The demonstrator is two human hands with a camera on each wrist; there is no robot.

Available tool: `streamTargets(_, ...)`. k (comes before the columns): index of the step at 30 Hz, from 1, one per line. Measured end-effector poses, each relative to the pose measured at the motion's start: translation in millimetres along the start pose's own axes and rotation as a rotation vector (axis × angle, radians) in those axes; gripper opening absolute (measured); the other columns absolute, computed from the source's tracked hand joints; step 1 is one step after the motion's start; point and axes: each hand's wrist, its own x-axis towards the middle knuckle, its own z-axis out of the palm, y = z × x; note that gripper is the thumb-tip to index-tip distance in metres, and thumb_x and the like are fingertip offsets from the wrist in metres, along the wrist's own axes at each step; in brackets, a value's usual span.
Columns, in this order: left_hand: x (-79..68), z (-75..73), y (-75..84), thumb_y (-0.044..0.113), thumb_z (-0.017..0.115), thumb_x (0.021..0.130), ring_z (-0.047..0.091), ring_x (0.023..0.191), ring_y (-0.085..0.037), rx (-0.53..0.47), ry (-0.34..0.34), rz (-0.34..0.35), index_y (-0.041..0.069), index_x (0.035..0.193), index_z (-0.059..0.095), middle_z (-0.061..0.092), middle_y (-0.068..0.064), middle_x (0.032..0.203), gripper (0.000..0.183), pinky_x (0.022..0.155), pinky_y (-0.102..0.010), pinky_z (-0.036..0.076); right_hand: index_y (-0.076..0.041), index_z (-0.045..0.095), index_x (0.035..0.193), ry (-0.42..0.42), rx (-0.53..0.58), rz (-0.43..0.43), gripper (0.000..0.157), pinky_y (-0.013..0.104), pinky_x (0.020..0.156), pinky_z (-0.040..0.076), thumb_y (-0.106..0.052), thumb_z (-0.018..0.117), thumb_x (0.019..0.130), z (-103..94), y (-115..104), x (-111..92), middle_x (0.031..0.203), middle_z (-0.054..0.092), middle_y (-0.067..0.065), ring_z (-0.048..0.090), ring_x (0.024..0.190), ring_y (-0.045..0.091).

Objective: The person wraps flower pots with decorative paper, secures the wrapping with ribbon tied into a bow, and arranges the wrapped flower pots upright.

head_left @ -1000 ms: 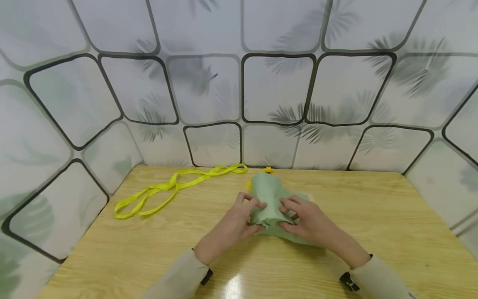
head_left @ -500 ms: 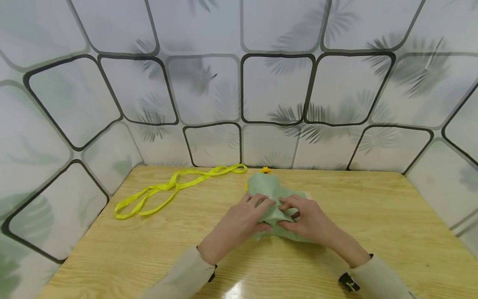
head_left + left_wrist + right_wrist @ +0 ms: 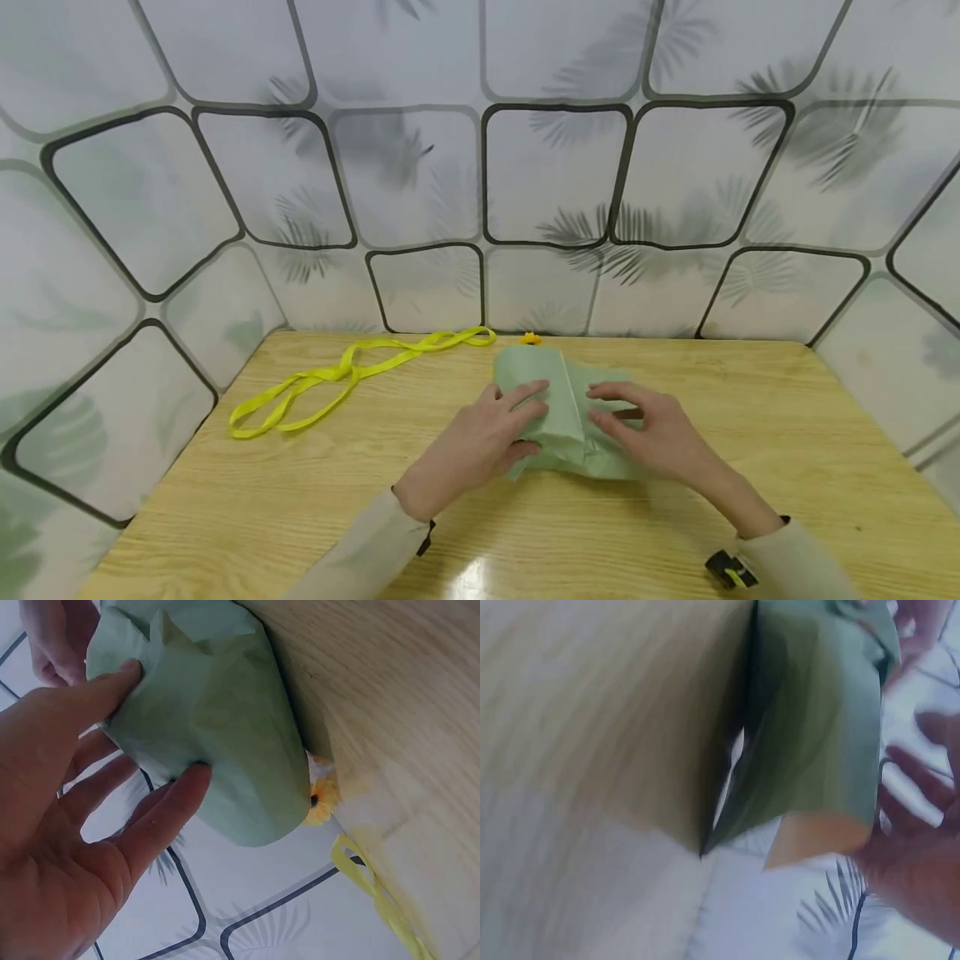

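Note:
A bundle of pale green wrapping paper lies on the table, rolled on its left and spreading flat to the right. An orange-yellow flower shows past its far end, the rest hidden inside. My left hand rests on the roll, thumb and fingers spread apart on the paper. In the left wrist view its fingertips touch the creased surface. Over the paper's right part is my right hand, its thumb and fingers apart. The right wrist view is blurred, showing the open paper edge beside that hand.
A knotted yellow ribbon lies loosely across the back left of the wooden table. Patterned white wall covering closes off the back and sides. Both wrists carry black straps.
The right hand has let go of the gathered paper and moved right. A straight paper edge now shows across the roll. The left hand shifted right, then slightly back.

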Motion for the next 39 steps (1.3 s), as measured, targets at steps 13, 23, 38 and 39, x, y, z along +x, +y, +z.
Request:
streamTargets(13,2.0,-0.3,-3.6,0.041,0.066,0.100,0.058,0.080,-0.022,0.126,-0.061,0.070,0.034,0.140,0.060,0.059,-0.005,0.141,0.041,0.072,-0.031,0.048,0.010,0.019,0.159,-0.351,0.007,0.618,0.090,0.043,0.059,0.058,-0.059,0.041,0.106,-33.7,21,-12,0.120,0.066,0.031,0.067,0.065,0.026)
streamTargets(23,10.8,5.0,5.4,0.045,0.054,0.105,0.059,0.077,-0.024,0.124,0.033,0.018,0.035,0.123,0.070,0.063,0.000,0.128,0.026,0.052,-0.024,0.051,0.016,0.035,0.150,-0.265,0.057,0.577,0.075,0.030,0.068,0.049,-0.040,0.056,0.106,-23.9,21,-14,0.121,0.066,0.024,0.061,0.096,0.022)
streamTargets(38,10.2,8.4,8.3,0.046,0.052,0.106,0.058,0.075,-0.022,0.177,0.039,-0.011,0.037,0.119,0.069,0.063,0.002,0.130,0.023,0.045,-0.021,0.044,0.010,0.042,0.150,-0.073,0.414,0.740,0.066,0.024,0.075,0.060,-0.037,0.055,0.106,-20.1,15,-12,0.127,0.067,0.024,0.070,0.096,0.011)
streamTargets(39,10.0,8.5,7.9,0.046,0.052,0.106,0.059,0.076,-0.023,0.176,0.041,-0.012,0.037,0.119,0.069,0.063,0.002,0.129,0.023,0.045,-0.021,0.044,0.011,0.044,0.148,-0.081,0.444,0.746,0.065,0.024,0.071,0.059,-0.039,0.055,0.107,-20.0,16,-13,0.117,0.073,0.019,0.071,0.088,0.009)
